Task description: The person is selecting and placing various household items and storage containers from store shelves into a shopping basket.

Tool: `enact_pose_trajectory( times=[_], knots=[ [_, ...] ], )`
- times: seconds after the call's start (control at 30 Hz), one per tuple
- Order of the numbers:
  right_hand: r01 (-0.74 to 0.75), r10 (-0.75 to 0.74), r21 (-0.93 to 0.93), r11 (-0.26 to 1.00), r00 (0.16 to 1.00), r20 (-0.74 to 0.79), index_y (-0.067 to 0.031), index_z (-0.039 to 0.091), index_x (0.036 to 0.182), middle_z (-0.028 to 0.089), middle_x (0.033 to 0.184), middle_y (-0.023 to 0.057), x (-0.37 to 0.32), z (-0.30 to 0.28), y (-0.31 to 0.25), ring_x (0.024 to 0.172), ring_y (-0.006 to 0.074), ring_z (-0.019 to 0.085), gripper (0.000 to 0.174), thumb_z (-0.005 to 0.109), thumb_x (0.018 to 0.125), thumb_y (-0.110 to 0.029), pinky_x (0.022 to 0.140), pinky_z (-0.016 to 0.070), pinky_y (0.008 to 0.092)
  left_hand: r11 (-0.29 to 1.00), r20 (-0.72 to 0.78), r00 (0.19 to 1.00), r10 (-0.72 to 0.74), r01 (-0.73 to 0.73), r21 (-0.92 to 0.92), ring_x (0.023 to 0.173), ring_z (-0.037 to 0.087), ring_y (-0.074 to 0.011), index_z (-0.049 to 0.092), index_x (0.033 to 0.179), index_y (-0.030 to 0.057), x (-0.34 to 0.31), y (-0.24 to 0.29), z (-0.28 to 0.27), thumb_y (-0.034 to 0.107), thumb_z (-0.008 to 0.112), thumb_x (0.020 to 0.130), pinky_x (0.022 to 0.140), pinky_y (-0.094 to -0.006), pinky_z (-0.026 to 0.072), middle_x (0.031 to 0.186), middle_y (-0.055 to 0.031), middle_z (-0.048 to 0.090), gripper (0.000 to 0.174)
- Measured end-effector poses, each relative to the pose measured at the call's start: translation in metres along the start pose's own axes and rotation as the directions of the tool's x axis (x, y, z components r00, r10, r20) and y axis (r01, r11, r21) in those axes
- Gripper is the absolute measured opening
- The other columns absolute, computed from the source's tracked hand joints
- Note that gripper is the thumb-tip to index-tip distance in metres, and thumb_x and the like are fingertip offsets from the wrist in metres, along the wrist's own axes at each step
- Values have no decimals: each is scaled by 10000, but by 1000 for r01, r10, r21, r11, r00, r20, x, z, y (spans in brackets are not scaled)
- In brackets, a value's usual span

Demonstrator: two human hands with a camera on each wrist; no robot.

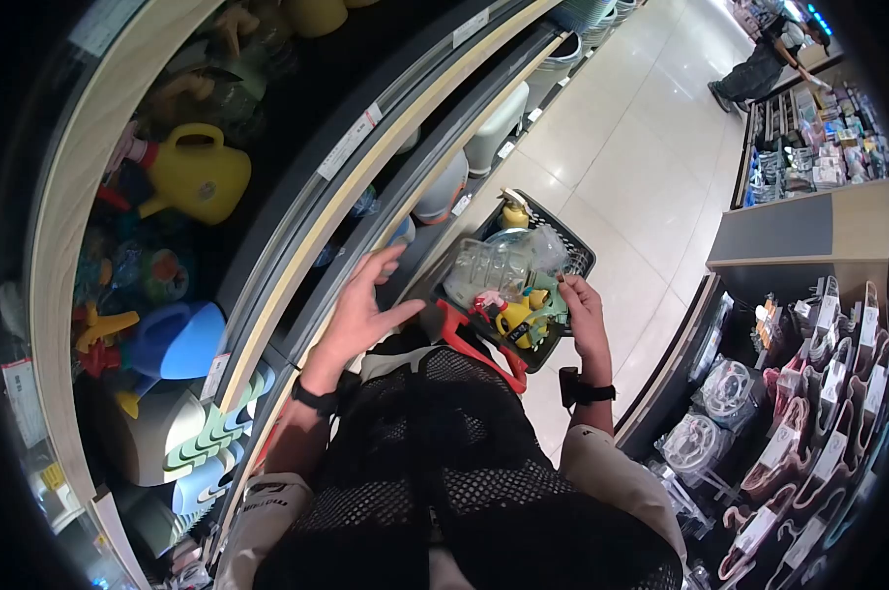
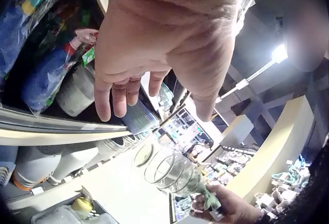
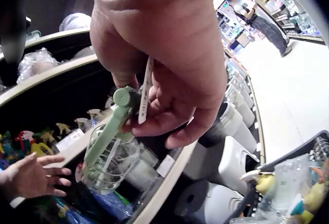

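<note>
- Clear spray bottle, head view: its green head is in the right hand, whose fingers bend in to grip it, and its ribbed body appears over the dark basket. A yellow bottle with a red top sits in that basket. The left hand is well apart from the spray bottle, fingers extended, thumb spread, holding nothing. A yellow watering can and a blue watering can stand on the shelf at left.
- Left wrist view: the left palm faces the camera, its fingers loosely extended. Beyond it, the right hand grasps the bottle by the green end.
- Right wrist view: the right fingers curl about the green head, with a printed white strip beside them; the clear body hangs below.
</note>
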State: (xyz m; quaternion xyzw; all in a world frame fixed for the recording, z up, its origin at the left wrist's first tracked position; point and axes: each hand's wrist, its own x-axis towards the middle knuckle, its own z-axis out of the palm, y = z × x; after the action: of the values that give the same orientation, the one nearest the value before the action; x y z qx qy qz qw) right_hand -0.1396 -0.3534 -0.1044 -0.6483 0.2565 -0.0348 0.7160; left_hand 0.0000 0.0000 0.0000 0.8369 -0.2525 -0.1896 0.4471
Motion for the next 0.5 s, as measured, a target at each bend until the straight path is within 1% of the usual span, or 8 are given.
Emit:
enact_pose_trajectory(
  times=[0.1, 0.17, 0.23, 0.3, 0.33, 0.4, 0.43, 0.5],
  knots=[
    [9, -3, -47, 999, 990, 139, -11, 683, 1109, 694, 930, 18, -25, 32, -56, 887, 82, 608, 173, 600, 1000, -118, 872, 466, 241, 995, -71, 997, 3, -10, -104, 1213, 587, -217, 424, 1518, 77, -2, 13, -1, 74, 835, 805, 1020, -340, 478, 1369, -111, 569, 823],
    [67, -15, -208, 976, 970, 244, -1, 662, 1084, 667, 911, -18, -32, 41, -83, 845, 62, 586, 177, 588, 1006, -140, 773, 464, 233, 880, 263, 954, -145, 246, -406, 1196, 581, -168, 444, 1496, 55, 2, 13, 2, 29, 817, 810, 1003, -318, 490, 1313, -88, 601, 781],
    [77, -26, -173, 982, 959, 282, 13, 671, 1103, 676, 891, -17, -37, 49, -96, 838, 70, 603, 207, 584, 1016, -153, 781, 480, 237, 862, 322, 946, -24, 183, -472, 1196, 568, -142, 440, 1490, 39, -3, 10, 6, -17, 788, 820, 978, -305, 508, 1321, -79, 599, 757],
    [105, -86, -50, 993, 955, 285, 10, 652, 1207, 690, 1017, 30, -38, 51, -93, 932, 114, 634, 353, 528, 1061, -287, 849, 497, 270, 768, 426, 903, -43, 303, -565, 1193, 578, -152, 442, 1484, 31, -12, 14, 2, -34, 765, 829, 969, -317, 527, 1345, -75, 590, 733],
    [116, -97, -51, 992, 954, 284, 10, 652, 1207, 690, 1017, 30, -36, 56, -94, 932, 114, 634, 353, 528, 1061, -287, 849, 497, 270, 732, 419, 903, -91, 346, -587, 1211, 584, -172, 438, 1481, 25, -13, 18, -1, -61, 737, 828, 984, -342, 538, 1360, -82, 583, 723],
    [80, -183, 511, 856, 971, 154, -22, 573, 1389, 644, 1318, 102, -31, 70, -96, 1105, 170, 595, 556, 375, 1093, -449, 990, 443, 336, 714, 323, 944, -69, 273, -645, 1234, 576, -183, 431, 1483, 21, -15, 12, 1, -78, 723, 824, 1000, -353, 536, 1370, -85, 576, 728],
    [87, -193, 507, 858, 968, 160, -22, 573, 1389, 644, 1318, 102, -26, 66, -92, 1105, 170, 595, 556, 375, 1093, -449, 990, 443, 336, 688, 226, 972, -57, 202, -697, 1257, 569, -194, 424, 1485, 17, -15, 12, 1, -95, 709, 819, 1015, -364, 534, 1381, -88, 568, 733],
    [-5, 3, 386, 923, 1000, 7, -39, 510, 1452, 563, 1442, 112, -16, 59, -71, 1226, 211, 544, 682, 263, 1084, -557, 1071, 389, 382, 659, 178, 981, -80, 186, -729, 1298, 545, -208, 408, 1494, 8, -15, 12, -1, -128, 688, 803, 1064, -373, 501, 1412, -99, 548, 758]
  ],
)
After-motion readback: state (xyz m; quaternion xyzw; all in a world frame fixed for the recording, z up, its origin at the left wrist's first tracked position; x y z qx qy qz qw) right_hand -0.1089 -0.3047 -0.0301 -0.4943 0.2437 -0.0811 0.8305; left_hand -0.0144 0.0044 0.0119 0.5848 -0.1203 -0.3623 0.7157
